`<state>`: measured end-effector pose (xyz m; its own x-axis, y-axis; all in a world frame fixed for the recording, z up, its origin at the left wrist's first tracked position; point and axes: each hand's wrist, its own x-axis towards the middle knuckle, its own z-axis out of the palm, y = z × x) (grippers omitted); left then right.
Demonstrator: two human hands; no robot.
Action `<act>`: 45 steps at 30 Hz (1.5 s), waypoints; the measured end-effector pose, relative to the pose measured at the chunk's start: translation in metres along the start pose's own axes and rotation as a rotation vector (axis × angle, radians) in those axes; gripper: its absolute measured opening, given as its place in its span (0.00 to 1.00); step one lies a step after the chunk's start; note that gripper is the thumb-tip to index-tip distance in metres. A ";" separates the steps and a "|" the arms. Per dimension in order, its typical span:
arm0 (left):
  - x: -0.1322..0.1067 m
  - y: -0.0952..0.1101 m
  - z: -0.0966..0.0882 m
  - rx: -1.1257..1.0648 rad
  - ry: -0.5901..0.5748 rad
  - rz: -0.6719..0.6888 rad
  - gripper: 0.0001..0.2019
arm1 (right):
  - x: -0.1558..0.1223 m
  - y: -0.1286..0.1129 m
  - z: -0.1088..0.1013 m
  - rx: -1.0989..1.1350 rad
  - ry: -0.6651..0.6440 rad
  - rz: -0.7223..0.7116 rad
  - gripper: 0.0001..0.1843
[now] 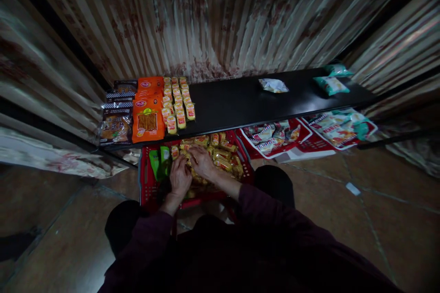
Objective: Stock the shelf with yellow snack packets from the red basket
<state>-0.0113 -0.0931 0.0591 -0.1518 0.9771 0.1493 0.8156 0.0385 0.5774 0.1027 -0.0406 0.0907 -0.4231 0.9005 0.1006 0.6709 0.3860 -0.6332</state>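
Note:
Both my hands are inside a red shopping basket [146,192], among many small yellow-wrapped snack packs [223,162]. My left hand [181,176] is closed, its fingers curled around a snack pack near the basket's far left. Right beside it, my right hand [203,164] bends its fingers down over more of the packs and looks closed on one. The fingertips are partly hidden in the dim light. Green packets [160,163] stand at the basket's left side, next to my left hand.
On a black shelf [227,103] beyond the basket, yellow packs [179,109] stand in rows beside orange bags [147,116] and dark bags [116,126]. A white packet [274,85] and teal bags [332,85] lie farther right. More red baskets [302,139] hold bags below.

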 end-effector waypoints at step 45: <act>-0.026 -0.039 0.037 0.157 -0.551 -0.343 0.19 | -0.055 0.035 0.072 0.050 -0.544 0.302 0.31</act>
<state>-0.0185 -0.1124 0.0030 -0.1441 0.8665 -0.4780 0.8497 0.3559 0.3889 0.1058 -0.0906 0.0076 -0.4778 0.7322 -0.4854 0.7853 0.1085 -0.6095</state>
